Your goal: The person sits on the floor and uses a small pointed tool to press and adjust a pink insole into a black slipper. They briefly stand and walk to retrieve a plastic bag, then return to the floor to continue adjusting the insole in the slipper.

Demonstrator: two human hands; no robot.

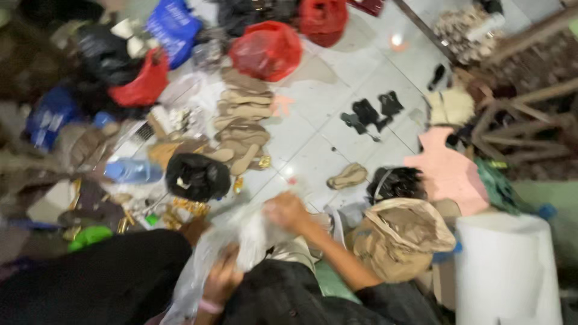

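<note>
Clear plastic bag [241, 241] clutched by both hands [224, 278] [284, 210] (blurred).

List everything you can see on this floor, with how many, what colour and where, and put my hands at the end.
clear plastic bag: one, translucent white, bottom centre, between both hands
red plastic bags: three, red, top centre and upper left
blue bag: one, blue, top left
black bag: one, black, centre left
shoe soles: a stack, count blurred, tan, centre
loose soles: one pair, tan, centre right
black pieces: several, black, on the white tiles, upper right
brown paper bag: one, brown, lower right
pink sheet: one, pink, right
white roll: one, white, bottom right
left hand: gripping the clear plastic bag
right hand: on the bag's top
</note>
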